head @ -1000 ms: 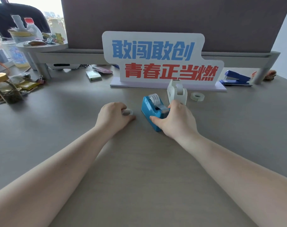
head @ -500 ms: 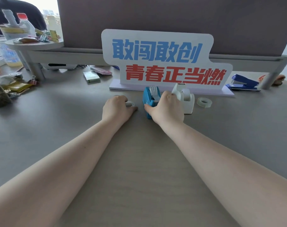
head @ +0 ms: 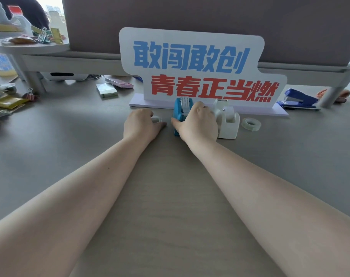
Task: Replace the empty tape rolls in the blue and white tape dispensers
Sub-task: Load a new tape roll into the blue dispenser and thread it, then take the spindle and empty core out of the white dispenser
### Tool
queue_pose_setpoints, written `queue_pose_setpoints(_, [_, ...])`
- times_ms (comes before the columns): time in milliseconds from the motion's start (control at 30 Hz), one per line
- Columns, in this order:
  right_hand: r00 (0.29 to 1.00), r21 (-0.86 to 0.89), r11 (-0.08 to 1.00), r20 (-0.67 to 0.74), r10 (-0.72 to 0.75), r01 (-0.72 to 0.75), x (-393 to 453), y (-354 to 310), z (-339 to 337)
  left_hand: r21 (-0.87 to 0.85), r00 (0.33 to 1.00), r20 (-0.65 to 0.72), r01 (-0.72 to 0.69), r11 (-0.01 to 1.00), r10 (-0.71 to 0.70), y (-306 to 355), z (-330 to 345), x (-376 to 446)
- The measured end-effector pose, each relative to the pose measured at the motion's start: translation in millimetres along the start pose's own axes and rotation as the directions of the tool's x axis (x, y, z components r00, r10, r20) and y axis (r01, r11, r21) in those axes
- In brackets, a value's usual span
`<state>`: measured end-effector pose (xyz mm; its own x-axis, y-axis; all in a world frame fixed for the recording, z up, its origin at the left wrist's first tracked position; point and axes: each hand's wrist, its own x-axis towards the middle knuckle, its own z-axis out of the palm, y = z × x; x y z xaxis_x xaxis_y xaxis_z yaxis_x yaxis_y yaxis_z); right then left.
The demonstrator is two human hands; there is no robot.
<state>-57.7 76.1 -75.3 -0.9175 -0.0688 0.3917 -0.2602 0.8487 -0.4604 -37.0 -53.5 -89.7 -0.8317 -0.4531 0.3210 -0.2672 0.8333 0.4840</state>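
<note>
Blue tape dispenser [head: 177, 114]: light, rigid, slippery plastic; gripped around its body by right hand [head: 198, 121]; left hand [head: 141, 124] beside, fingers curled over small tape roll [head: 156, 119].

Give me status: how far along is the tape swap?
Done: blue dispenser carries a roll. In hand: right hand grips that dispenser; left hand holds a small roll. Left: white dispenser, contents unclear; a clear roll lies loose beside it.

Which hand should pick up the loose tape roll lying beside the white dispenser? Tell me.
Right. The right hand rests between both dispensers, nearer that tape roll; the left hand already covers another roll.
</note>
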Motion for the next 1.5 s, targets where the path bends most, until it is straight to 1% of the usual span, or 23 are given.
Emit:
queue_pose_setpoints(333, [1.0, 0.009, 1.0, 0.02, 0.022, -0.022, 3.6, -0.6, 3.4, 0.016, 1.0, -0.016, -0.014, 1.0, 0.015, 4.5, -0.7, 2.2])
queue_pose_setpoints(467, [0.999, 0.012, 1.0, 0.048, 0.002, -0.003, -0.4, 1.7, -0.2, -0.002, 1.0, -0.018, -0.004, 1.0, 0.004, 4.2, -1.0, -0.8])
queue_pose_setpoints(533, [0.999, 0.018, 0.998, 0.01, -0.054, 0.053, -5.2, 5.4, -7.0, -0.006, 1.0, -0.018, -0.014, 1.0, 0.014, 4.2, -0.9, -2.2])
queue_pose_setpoints(633, [0.972, 0.076, 0.974, -0.11, -0.206, 0.215, -15.0, 18.0, -30.9, -0.021, 1.0, -0.027, -0.016, 1.0, 0.015, 4.6, -2.1, -6.5])
queue_pose_setpoints(700, [0.953, 0.098, 0.953, -0.13, -0.273, 0.287, -21.0, 33.8, -49.7, -0.05, 0.998, -0.062, -0.036, 0.998, 0.033, 5.3, -4.7, -11.7])
queue_pose_setpoints(767, [0.952, 0.118, 0.949, -0.131, -0.278, 0.294, -25.4, 56.3, -65.3, -0.103, 0.99, -0.13, -0.064, 0.993, 0.051, 7.4, -7.7, -18.3])
queue_pose_setpoints(867, [0.966, 0.118, 0.963, -0.117, -0.229, 0.242, -26.6, 92.3, -78.8, -0.179, 0.963, -0.251, -0.149, 0.973, 0.101, 22.2, -12.7, -33.0])
queue_pose_setpoints(933, [0.98, 0.112, 0.977, -0.092, -0.174, 0.184, -24.5, 112.0, -83.4, -0.182, 0.943, -0.28, -0.234, 0.955, 0.178, 43.2, -14.8, -43.8])
queue_pose_setpoints(1067, [0.993, 0.126, 0.985, -0.055, -0.107, 0.113, -22.2, 137.1, -90.5, -0.148, 0.914, -0.23, -0.371, 0.917, 0.333, 89.9, -8.9, -61.6])
queue_pose_setpoints(1167, [0.996, 0.127, 0.988, -0.037, -0.081, 0.085, -21.4, 149.1, -91.8, -0.124, 0.919, -0.145, -0.383, 0.915, 0.366, 112.1, 3.2, -64.9])
queue_pose_setpoints(1233, [0.998, 0.133, 0.989, -0.033, -0.061, 0.065, -19.5, 155.1, -91.5, -0.121, 0.938, -0.051, -0.345, 0.931, 0.342, 121.6, 11.7, -62.8])
queue_pose_setpoints(1333, [0.998, 0.132, 0.99, -0.031, -0.047, 0.05, -15.7, 160.2, -89.9, -0.086, 0.963, 0.081, -0.249, 0.965, 0.256, 132.1, 25.7, -58.0])
queue_pose_setpoints(1400, [0.998, 0.123, 0.991, -0.034, -0.046, 0.05, -13.8, 162.1, -88.6, -0.074, 0.974, 0.12, -0.185, 0.98, 0.193, 139.1, 34.6, -54.6])
queue_pose_setpoints(1500, [0.999, 0.121, 0.992, -0.026, -0.041, 0.044, -12.6, 163.9, -87.1, -0.026, 0.978, 0.16, -0.129, 0.991, 0.131, 150.4, 45.7, -49.3])
